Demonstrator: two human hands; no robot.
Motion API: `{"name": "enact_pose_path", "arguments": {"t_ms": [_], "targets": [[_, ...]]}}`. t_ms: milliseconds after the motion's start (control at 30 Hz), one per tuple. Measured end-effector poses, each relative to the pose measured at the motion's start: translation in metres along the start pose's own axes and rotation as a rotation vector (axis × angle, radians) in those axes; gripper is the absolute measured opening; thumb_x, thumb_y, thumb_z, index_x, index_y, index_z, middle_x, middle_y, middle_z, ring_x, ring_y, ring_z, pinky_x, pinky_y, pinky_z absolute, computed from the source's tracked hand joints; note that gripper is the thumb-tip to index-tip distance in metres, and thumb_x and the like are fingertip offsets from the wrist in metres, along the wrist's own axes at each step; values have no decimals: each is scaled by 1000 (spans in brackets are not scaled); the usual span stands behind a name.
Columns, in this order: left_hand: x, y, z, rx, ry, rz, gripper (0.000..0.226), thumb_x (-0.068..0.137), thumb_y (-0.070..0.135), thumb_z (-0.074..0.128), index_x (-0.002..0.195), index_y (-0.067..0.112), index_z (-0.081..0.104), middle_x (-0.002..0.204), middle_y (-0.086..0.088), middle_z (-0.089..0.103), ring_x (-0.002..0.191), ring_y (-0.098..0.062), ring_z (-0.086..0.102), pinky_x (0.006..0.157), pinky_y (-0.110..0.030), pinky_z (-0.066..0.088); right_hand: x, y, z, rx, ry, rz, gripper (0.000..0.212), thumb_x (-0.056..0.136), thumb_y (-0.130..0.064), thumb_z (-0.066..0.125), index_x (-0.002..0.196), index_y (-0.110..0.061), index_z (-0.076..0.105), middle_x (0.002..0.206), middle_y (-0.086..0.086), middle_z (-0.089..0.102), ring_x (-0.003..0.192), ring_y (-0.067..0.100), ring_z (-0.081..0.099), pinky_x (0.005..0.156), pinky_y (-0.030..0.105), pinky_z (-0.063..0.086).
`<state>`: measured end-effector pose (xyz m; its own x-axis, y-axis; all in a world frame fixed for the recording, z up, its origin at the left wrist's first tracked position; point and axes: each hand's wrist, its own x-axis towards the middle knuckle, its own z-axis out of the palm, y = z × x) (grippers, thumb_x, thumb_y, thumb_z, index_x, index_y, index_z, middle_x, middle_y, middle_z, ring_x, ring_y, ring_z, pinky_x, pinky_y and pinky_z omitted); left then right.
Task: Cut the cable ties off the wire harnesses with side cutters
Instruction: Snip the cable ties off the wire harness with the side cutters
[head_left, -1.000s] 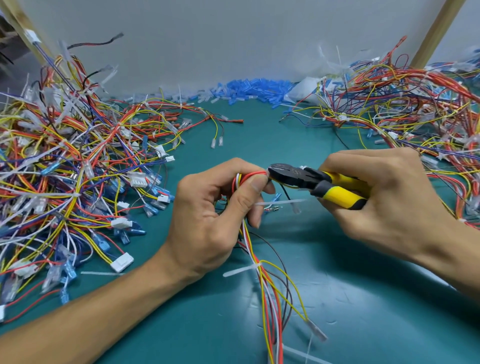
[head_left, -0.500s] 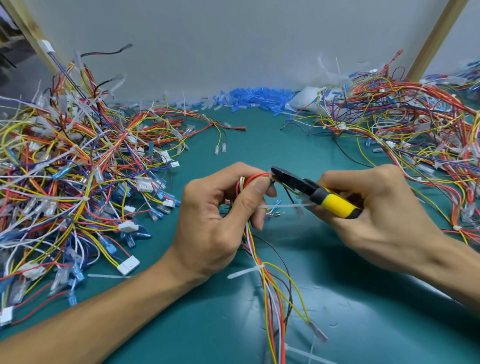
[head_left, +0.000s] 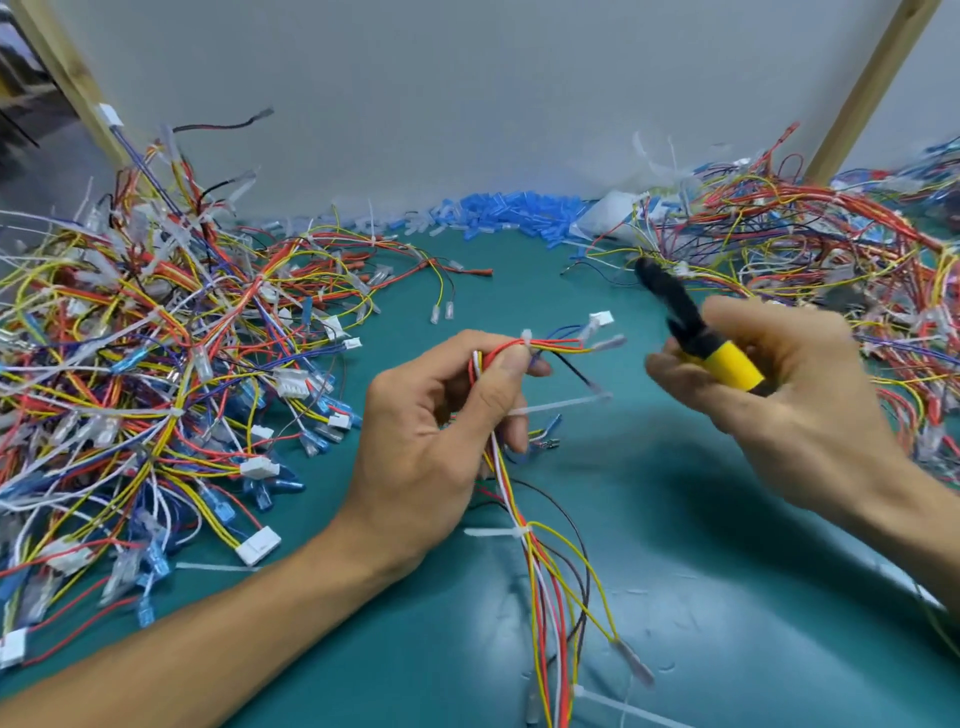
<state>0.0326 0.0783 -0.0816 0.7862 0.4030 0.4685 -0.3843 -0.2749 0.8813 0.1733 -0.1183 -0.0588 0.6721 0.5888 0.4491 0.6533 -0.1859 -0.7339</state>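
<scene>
At tabletop (head_left: 727, 571) centre, left hand (head_left: 431, 441) pinches harness (head_left: 537, 577), right hand (head_left: 795, 415) clenched round cutters (head_left: 696, 332) held apart toward 2 o'clock; ties (head_left: 519, 532) still on it, 9 o'clock heap (head_left: 130, 364) and 2 o'clock heap (head_left: 831, 270) look uncut, so probably early going.

— Where's the harness (head_left: 503, 470)?
— Centre. The left hand (head_left: 441, 441) pinches it, a tie (head_left: 527, 338) just past the thumb.
— The cutters (head_left: 672, 306)?
— At 3 o'clock, apart from it, gripped by the right hand (head_left: 795, 415); blurred nose toward 11.
</scene>
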Motion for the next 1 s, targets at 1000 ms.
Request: {"name": "enact_pose_path", "arguments": {"t_ms": [1000], "targets": [[1,7,1,330,-195,194,12,95,18,71,101,10,78,101,-9,54,83,-22,56,79,-25,45,-3,-20,16,645,28,90,25,85,-23,72,83,1,65,70,14,72,43,30,53,44,27,41]]}}
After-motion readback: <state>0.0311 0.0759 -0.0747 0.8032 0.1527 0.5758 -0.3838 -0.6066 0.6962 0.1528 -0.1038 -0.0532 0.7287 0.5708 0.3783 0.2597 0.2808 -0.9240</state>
